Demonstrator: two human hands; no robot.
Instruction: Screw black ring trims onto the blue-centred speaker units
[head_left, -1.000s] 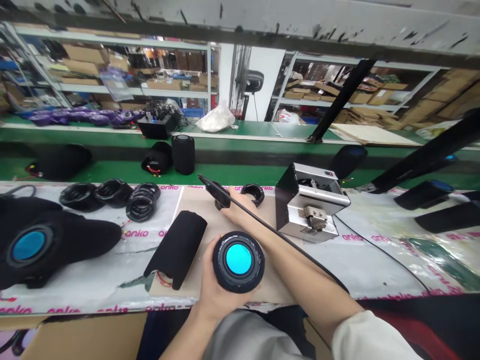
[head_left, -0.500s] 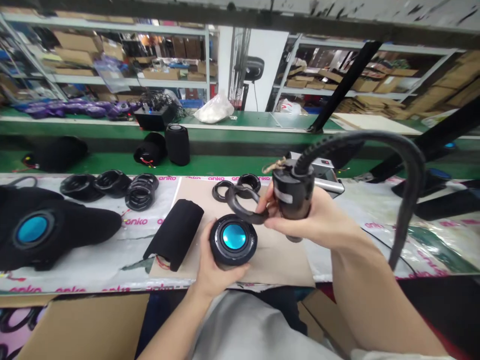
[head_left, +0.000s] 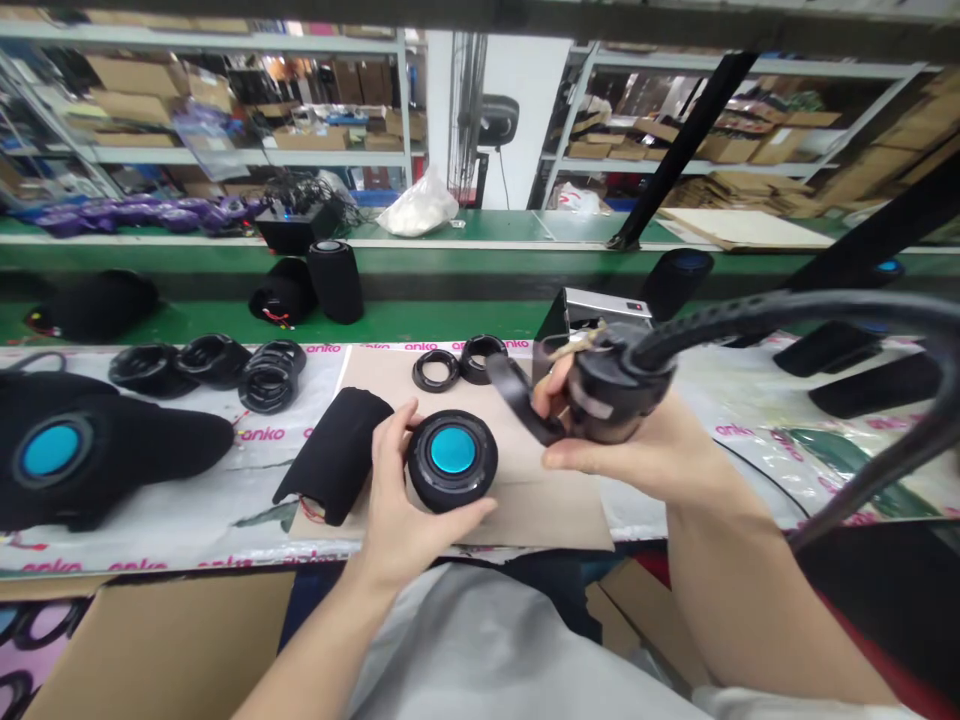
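The right hand (head_left: 660, 455) gripped a black ring (head_left: 523, 400) and a corded tool (head_left: 611, 395); the left hand (head_left: 394, 505) cupped a round speaker (head_left: 452, 450) upright on a cardboard sheet (head_left: 547, 510). The held ring was apart from the speaker, not seated. A black shell (head_left: 334, 455) crowded the left; bare cardboard lay rightward, before the counter's (head_left: 641, 520) front edge.

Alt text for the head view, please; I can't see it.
Left hand holds a black cylinder with a blue disc on top; right hand holds a black corded tool and a black ring. Two black rings lie beyond, on the beige board.
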